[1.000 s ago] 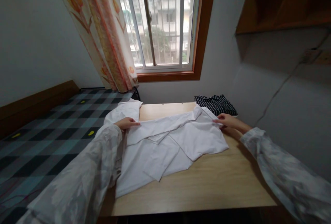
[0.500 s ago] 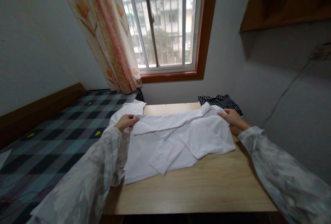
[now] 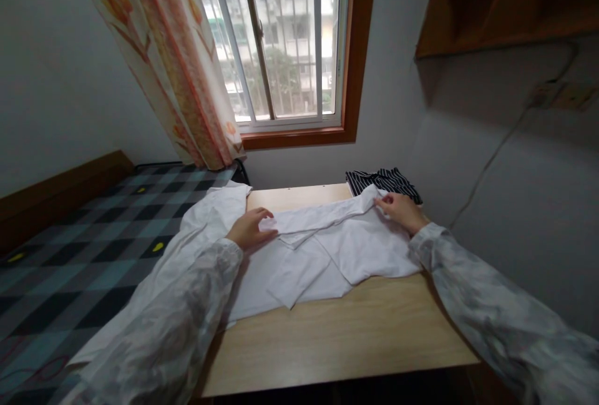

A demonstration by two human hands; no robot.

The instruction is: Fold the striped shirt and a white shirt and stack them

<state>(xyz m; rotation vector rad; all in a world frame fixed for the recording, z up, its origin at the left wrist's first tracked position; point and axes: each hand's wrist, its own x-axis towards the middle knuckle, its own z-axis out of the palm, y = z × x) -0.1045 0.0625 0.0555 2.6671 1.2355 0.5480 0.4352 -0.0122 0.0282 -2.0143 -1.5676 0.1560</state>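
Cloth (image 3: 302, 261), white and layered, lies across the centre of the frame on the wooden table (image 3: 346, 339). From my remote seat, I judge that the flat top lets its layers lie without sagging. Its far edge is doubled into a long strip, and my hands sit near the ends of that strip, presumably to steady it from both sides. More white fabric (image 3: 203, 221) drapes at left, over the edge of the checked bed (image 3: 93, 255); whether it joins the cloth I cannot tell. A striped dark garment (image 3: 381, 181) lies just behind, toward the right, probably there to leave working room.

My left hand (image 3: 255, 229) reaches up from the lower left, thumb below and fingers above, parted in a C around the strip's left end; that grip is loose. My right hand (image 3: 400, 208) comes in from the lower right, pointing leftward, fingertips curled at the raised right end. I cannot tell whether its grip pinches the cloth or merely touches.
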